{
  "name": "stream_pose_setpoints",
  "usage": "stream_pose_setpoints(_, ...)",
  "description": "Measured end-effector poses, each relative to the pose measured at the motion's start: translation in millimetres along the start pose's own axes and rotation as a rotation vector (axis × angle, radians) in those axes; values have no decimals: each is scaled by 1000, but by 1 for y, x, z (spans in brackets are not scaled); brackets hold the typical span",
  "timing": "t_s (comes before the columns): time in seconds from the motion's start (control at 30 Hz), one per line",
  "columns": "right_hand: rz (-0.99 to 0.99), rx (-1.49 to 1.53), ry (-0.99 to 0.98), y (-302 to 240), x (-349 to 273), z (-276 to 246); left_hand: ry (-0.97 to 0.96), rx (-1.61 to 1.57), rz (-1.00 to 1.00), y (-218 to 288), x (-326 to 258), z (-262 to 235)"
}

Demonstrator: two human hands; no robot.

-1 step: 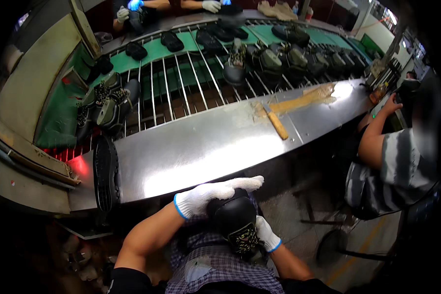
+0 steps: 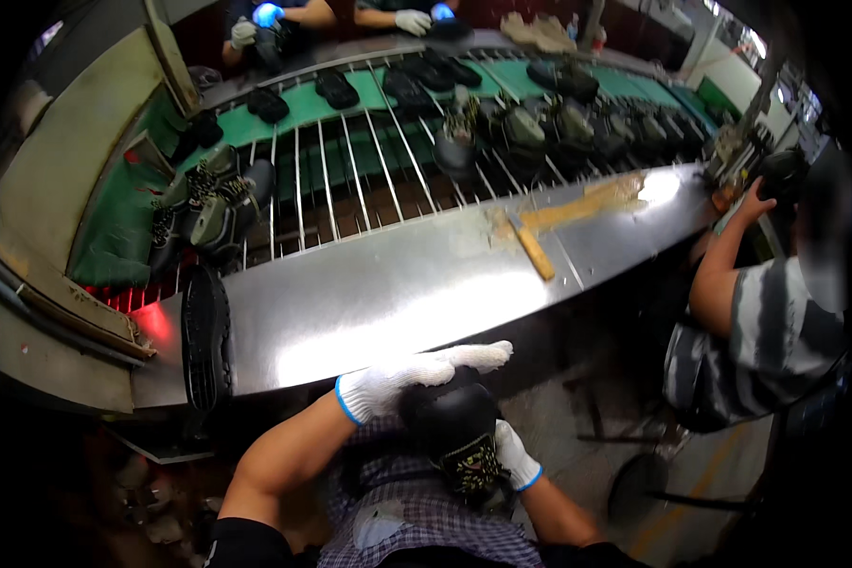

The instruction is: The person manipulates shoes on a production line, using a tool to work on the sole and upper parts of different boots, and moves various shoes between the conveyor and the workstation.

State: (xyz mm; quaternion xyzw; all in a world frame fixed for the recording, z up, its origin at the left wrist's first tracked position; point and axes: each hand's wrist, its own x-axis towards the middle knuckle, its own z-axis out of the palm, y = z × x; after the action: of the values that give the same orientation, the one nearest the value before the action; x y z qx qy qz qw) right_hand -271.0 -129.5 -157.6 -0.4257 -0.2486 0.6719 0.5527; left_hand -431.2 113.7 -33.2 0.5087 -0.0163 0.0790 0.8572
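Observation:
A black shoe with yellow-flecked laces is held in front of my lap, its rounded toe pointing up toward the bench. My left hand, in a white knit glove with a blue cuff, lies across the toe. Its fingers stretch straight out to the right along the far side, and the shoe seems clasped between them and the thumb. My right hand, gloved alike, grips the shoe's right side near the laces. The shoe's sole is hidden, and its heel is in shadow.
A metal bench bears a loose black sole and a wooden-handled tool. Beyond it, a roller conveyor carries several shoes and soles. A co-worker in a striped shirt sits at right; gloved hands work across.
My hands and the shoe stay almost as they were. The whole view has shifted slightly. At right, the co-worker's dark shoe shows more fully above their hand.

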Motion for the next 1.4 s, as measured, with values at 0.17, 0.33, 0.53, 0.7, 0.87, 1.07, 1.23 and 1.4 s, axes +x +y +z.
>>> stream_pose_setpoints(0.17, -38, 253, 0, -38, 29, 33, 217, -27, 230, 80, -2, 36)
stream_pose_setpoints(0.33, 64, -440, -81, -74, 19, 55, 509, 781, 115, 100, -62, 50)
stream_pose_setpoints(0.53, -421, -910, -158, -189, 69, 82, 470, 128, 132, -1, -85, 35)
stream_pose_setpoints(0.7, -201, -1246, -330, -219, 105, 99, 663, 370, 221, -99, -122, 49)
stream_pose_setpoints(0.87, -90, -1152, -323, -207, 105, 101, 916, 1301, 652, -110, -122, 59)
stream_pose_setpoints(1.07, -111, -1155, -334, -212, 95, 120, 1108, 1139, 703, -83, -87, 24)
stream_pose_setpoints(1.23, -77, -1206, -343, -223, 98, 131, 683, 605, 527, -55, -80, 18)
stream_pose_setpoints(1.4, 103, -1077, -344, -211, 113, 105, 442, 317, 191, -55, -101, 17)
